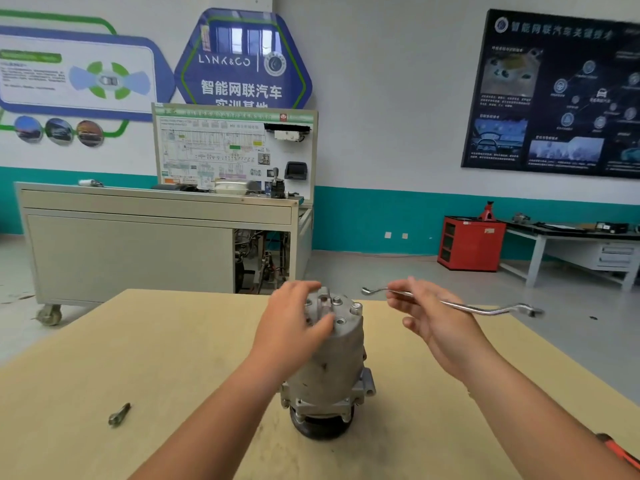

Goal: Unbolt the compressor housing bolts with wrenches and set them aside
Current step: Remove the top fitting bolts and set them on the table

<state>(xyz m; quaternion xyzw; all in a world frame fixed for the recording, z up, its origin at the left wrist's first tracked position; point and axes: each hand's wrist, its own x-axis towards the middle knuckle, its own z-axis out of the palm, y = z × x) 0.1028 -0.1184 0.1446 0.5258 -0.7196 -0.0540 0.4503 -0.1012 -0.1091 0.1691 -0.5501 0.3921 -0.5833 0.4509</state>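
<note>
Two tools lie nearest on the table (pixel 138 341): an orange-handled tool (pixel 620 453) at the right edge, mostly out of view, and a small wrench (pixel 119 414) on the left, well apart from the work. Past them the compressor (pixel 329 368) stands upright in the middle of the table, balanced on its dark pulley end, with the bolts (pixel 336 301) showing on its top face. None looks removed yet, and none lies set aside.

The left hand (pixel 294 317) grips the top of the compressor, thumb across the top face and fingers curled round the far side. The right hand (pixel 429 317) pinches the long wrench (pixel 485 308) lightly along its shaft, in the air just beside the compressor; neither ring end is on a bolt.

The main risk is tipping. The compressor stands tall on a narrow base, so a hard pull on a tight bolt could twist or topple it unless the left hand holds firmly. That thumb also lies close to the bolt heads, so a slipping ring could strike it. A fingertip grip on so long a wrench gives poor control, and a ring seated only partly may round a head.

Farther back stand a grey cabinet (pixel 131 251) and a red cabinet (pixel 471 242) by the wall.
</note>
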